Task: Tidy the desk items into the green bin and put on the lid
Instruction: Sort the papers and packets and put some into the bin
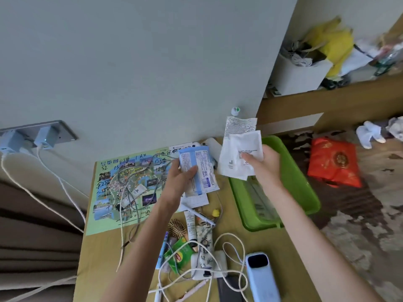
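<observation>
My left hand (182, 177) grips several blue-and-white sachets (201, 171) above the middle of the desk. My right hand (261, 163) pinches white packets and a printed slip (236, 149), held over the near-left edge of the green bin (303, 182). The bin sits at the desk's right edge, and a clear item lies inside it. On the desk below lie a hairbrush (177, 228), a cream tube (190, 224), a green tea packet (180, 257), a floral pouch (204, 236), a white cable (218, 253) and a blue power bank (261, 277).
A colourful map sheet (122, 188) with thin cables on it covers the desk's left part. Chargers (43, 140) sit in a wall socket at left. A small bottle (235, 111) stands by the wall. A red bag (334, 163) and white socks (369, 132) lie on the floor at right.
</observation>
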A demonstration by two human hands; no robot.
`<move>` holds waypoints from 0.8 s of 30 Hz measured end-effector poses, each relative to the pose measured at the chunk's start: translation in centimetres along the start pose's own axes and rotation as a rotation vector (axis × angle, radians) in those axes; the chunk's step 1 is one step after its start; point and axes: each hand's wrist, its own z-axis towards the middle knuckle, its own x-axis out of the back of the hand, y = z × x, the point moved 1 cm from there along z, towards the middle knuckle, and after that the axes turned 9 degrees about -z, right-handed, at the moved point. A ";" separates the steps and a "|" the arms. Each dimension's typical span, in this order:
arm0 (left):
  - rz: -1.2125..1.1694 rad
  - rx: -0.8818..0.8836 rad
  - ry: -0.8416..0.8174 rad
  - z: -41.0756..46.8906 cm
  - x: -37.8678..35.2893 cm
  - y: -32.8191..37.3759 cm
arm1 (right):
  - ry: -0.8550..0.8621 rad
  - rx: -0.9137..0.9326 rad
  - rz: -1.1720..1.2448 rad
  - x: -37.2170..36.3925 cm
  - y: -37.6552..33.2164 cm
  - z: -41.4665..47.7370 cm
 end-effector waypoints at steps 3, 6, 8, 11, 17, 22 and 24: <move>-0.020 0.010 0.013 0.3 -2.4 -0.4 | 0.153 -0.085 -0.084 5.2 2.2 2.1; -0.015 0.026 0.030 0.6 -4.3 -1.0 | -0.040 -0.238 -0.200 6.9 4.9 3.0; -0.010 0.040 0.029 0.7 -5.7 -1.5 | -0.226 -0.250 -0.500 6.5 6.3 2.6; -0.003 0.049 -0.004 0.8 -8.1 -2.2 | -0.095 -0.003 -0.738 5.8 6.5 1.8; -0.006 0.136 -0.050 1.3 -14.0 -3.0 | -0.519 -0.198 0.167 5.9 3.7 -0.2; 0.041 0.104 -0.125 1.6 -15.9 -3.7 | -0.380 -0.195 0.200 6.5 4.2 0.5; 0.202 0.031 -0.111 2.1 -15.5 -4.1 | -0.275 -0.207 0.176 6.8 4.9 1.2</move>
